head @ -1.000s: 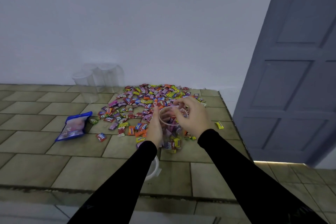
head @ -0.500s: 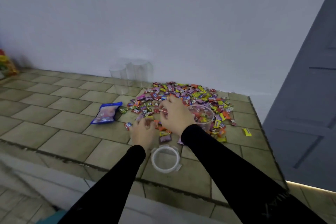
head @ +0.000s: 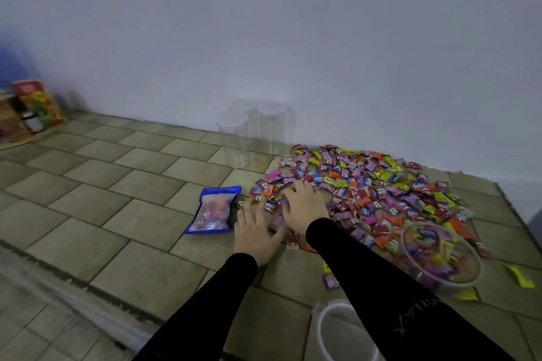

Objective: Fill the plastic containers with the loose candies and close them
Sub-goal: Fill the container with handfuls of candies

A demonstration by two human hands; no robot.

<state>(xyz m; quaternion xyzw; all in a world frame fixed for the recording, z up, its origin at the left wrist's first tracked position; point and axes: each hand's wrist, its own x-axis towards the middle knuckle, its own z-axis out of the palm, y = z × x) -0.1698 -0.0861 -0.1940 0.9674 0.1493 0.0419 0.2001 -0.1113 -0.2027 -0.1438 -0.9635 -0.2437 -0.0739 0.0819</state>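
1. Though the clear plastic container [head: 442, 258] at your right forearm already holds a good layer of wrapped candies, it looks only part full and has no lid on, so you are early in the job.
2. The pile of loose candies [head: 378, 184] spreads wide across the tiled counter [head: 117, 184], most of it not yet gathered.
3. Your left hand [head: 254, 233] lies flat with straight fingers at the pile's near-left edge; your right hand [head: 303, 204] rests on the candies just beside it, fingers bent, though whether it grips any cannot be told.
4. The round lid [head: 331, 331] lies near the counter's front edge.
5. Three empty containers [head: 252, 132] wait by the wall, beyond the blue candy bag [head: 212, 211].
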